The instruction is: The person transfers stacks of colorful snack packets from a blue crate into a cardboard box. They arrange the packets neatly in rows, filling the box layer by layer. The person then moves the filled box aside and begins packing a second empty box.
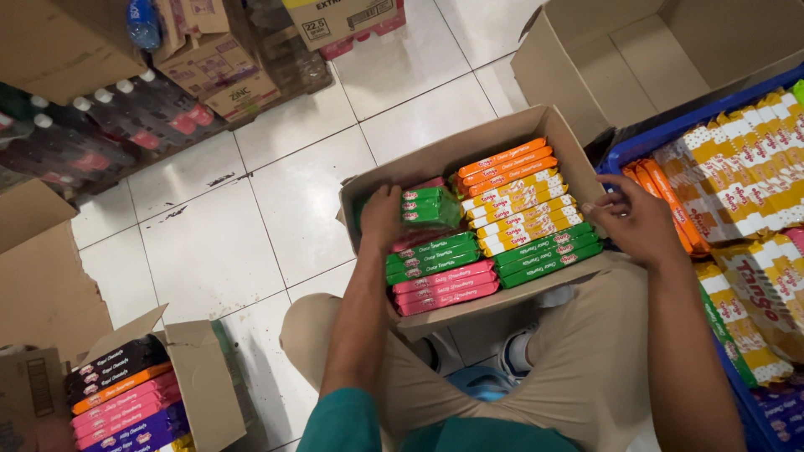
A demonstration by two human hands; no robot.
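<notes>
An open cardboard box (435, 161) rests on my knees, packed with flat snack packs in orange, yellow, green and pink rows. My left hand (382, 216) is inside its left side, closed on a small stack of green packs (430, 207) lying above the pink and green rows. My right hand (636, 219) rests at the box's right edge with fingers spread, holding nothing, beside orange packs (666, 201) in a blue crate (645, 138).
The blue crate on the right holds several yellow-and-white packs (745, 167). An empty cardboard box (636, 50) lies behind it. A smaller box of dark, orange and pink packs (126, 389) sits at lower left. Bottles (100, 125) and cartons (218, 71) stand at upper left on the tiled floor.
</notes>
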